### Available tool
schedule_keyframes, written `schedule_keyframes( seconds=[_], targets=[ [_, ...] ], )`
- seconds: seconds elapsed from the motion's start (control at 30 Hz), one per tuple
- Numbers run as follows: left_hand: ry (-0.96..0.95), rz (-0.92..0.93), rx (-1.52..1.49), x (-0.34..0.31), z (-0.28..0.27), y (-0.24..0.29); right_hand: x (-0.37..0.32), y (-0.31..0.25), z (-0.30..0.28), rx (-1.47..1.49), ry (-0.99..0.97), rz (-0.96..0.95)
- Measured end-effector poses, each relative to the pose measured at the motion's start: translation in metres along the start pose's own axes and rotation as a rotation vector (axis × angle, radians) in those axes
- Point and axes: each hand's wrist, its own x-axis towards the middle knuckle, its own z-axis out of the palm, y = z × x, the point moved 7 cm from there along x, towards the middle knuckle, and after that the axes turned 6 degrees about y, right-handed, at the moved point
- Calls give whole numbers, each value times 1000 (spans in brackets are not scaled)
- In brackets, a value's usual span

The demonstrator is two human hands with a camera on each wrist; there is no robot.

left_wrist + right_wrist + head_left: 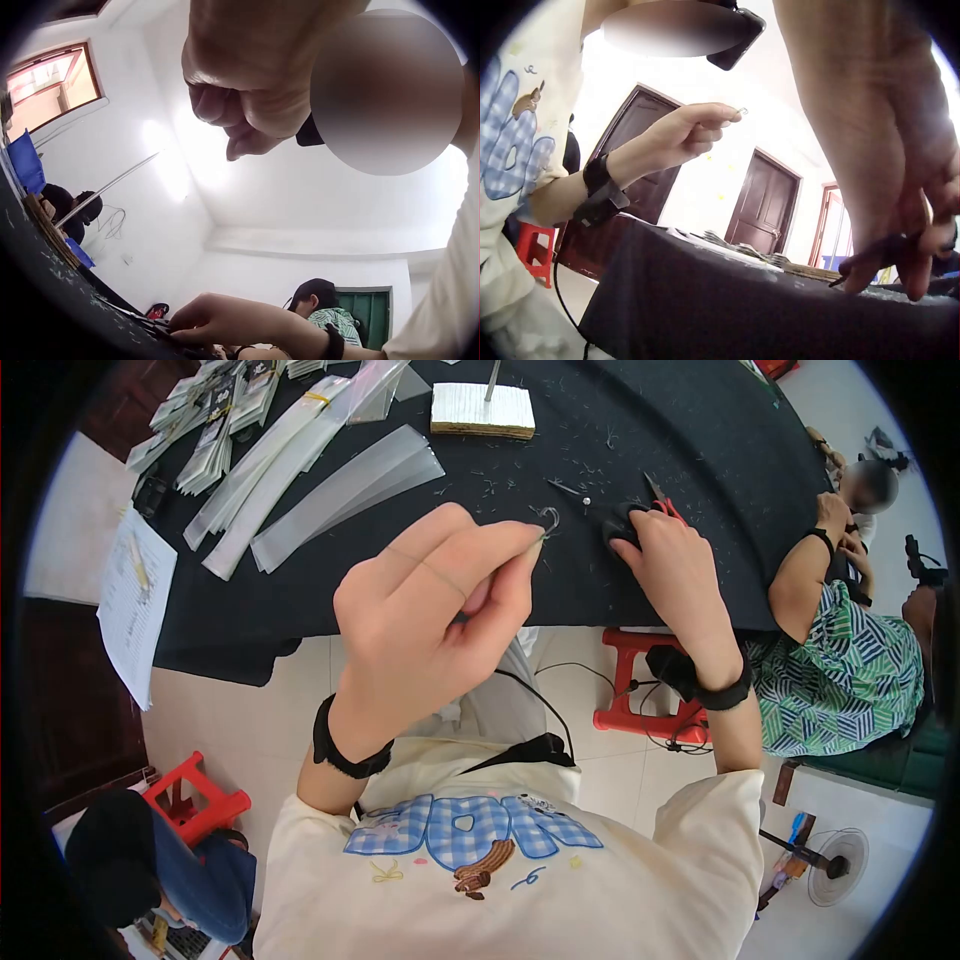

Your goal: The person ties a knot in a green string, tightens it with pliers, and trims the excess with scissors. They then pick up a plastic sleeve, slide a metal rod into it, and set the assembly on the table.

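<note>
In the head view my left hand (440,600) is raised over the table's near side. Its thumb and forefinger pinch a small looped, clear strand (549,517). The right wrist view shows the same left hand (690,135) with the strand at its fingertips. Lower and to the right, my right hand (675,565) is down at the black cloth, fingers curled round a small black object (619,523) whose kind I cannot tell. Red-handled scissors (668,509) lie right beside these fingers, partly hidden, pointed blade outward. In the left wrist view the right hand (217,321) is low at the table.
A white block (483,412) with an upright metal rod stands at the back. Clear plastic sleeves (345,500) and bundled packets (215,450) lie left, near a paper sheet (138,595). Clippings litter the black tablecloth (640,420). Another person (840,660) sits at right.
</note>
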Motion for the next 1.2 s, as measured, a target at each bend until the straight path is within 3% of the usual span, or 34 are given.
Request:
schedule_keyframes(
  seconds=[0.07,0.2,0.27,0.33,0.5,0.57,0.6,0.73,0.8,0.9,1.17,1.2],
  targets=[
    [8,13,10,0,-3,5,0,-1,1,10,-66,-14],
    [-12,-30,-39,1,-5,9,2,-6,-6,26,-8,1],
    [-25,-67,-84,1,-5,9,2,-8,-22,18,186,85],
    [-80,-407,-273,-6,2,-8,4,-10,-20,27,178,66],
    [-76,-650,-470,-12,4,-18,8,-11,-14,177,186,54],
    [-97,-732,-502,-16,5,-21,4,-8,-32,558,341,117],
    [-103,-783,-533,-18,7,-24,1,-8,-34,710,261,202],
    [-135,-928,-639,-23,12,-37,-15,-6,-36,890,185,228],
    [-146,-995,-660,-26,13,-44,-22,-5,-31,1308,73,276],
    [-145,-1072,-671,-30,19,-50,-25,-1,-34,1322,132,271],
    [-110,-1113,-640,-36,26,-67,-35,4,-13,1312,-49,402],
    [-110,-1103,-628,-36,27,-68,-33,7,-13,1013,-64,366]
  ],
)
